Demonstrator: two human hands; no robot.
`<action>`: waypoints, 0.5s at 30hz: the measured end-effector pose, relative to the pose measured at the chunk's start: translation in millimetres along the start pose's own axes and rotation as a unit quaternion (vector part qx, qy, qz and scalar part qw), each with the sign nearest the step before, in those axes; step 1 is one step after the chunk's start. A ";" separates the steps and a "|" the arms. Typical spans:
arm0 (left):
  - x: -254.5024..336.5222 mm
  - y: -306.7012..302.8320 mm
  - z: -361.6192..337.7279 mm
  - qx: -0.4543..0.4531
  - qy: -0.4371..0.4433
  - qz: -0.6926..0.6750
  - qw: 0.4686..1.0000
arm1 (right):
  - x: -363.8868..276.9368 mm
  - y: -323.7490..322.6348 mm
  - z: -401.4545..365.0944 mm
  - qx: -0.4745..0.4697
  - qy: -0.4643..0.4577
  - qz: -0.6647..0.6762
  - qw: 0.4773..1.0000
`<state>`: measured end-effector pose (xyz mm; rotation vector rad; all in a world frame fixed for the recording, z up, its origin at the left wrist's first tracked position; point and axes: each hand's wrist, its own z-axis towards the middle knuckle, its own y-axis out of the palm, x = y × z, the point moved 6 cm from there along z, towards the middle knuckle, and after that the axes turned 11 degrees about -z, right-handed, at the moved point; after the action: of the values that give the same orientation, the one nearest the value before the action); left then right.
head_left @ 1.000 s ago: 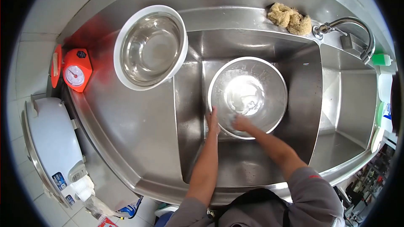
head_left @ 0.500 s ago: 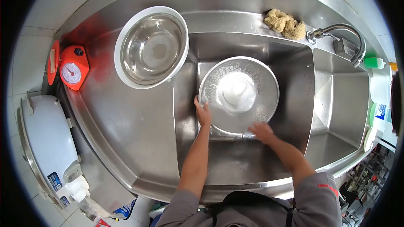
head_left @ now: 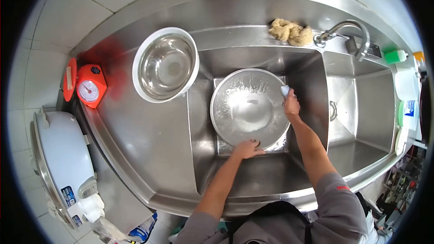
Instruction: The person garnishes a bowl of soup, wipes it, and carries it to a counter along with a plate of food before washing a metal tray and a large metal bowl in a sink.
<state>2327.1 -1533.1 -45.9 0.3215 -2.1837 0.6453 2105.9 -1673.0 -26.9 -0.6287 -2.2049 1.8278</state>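
A large metal bowl (head_left: 251, 117) sits tilted in the middle sink basin, with thin suds spread over its inside. My left hand (head_left: 248, 149) is closed over the bowl's near rim, slightly blurred. At the right rim, my right hand (head_left: 292, 105) is wrapped around a whitish sponge or pad (head_left: 285, 91), pressed to the bowl's edge. Its exact kind is hard to make out.
On the left counter stands a white bowl (head_left: 195, 70) with a metal bowl (head_left: 165, 65) nested in it, beside a red scale (head_left: 91, 86). Behind the basin lie tan scrubbers (head_left: 290, 32) and a faucet (head_left: 342, 34). A green bottle (head_left: 396, 57) stands right.
My right hand has moved from the near rim up to the right rim. My left hand has shifted from the left rim to the near rim. The white foam mound has thinned and spread.
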 end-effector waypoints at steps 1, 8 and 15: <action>29.0 6.4 -7.4 0.047 0.063 0.032 0.996 | -5.1 -9.0 -4.3 -0.013 -0.011 -0.008 1.000; 99.0 -44.1 -36.1 0.260 0.052 -0.048 0.963 | -32.1 -128.8 -35.7 -0.082 0.059 0.077 0.992; 163.6 -133.3 -72.3 0.478 0.043 -0.051 0.876 | 20.2 -257.1 -107.7 -0.149 -0.058 0.094 0.983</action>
<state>2327.3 -1606.9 164.6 0.8827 -1.5881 1.6169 2084.6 -1605.0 243.3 -0.8318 -2.6056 1.6659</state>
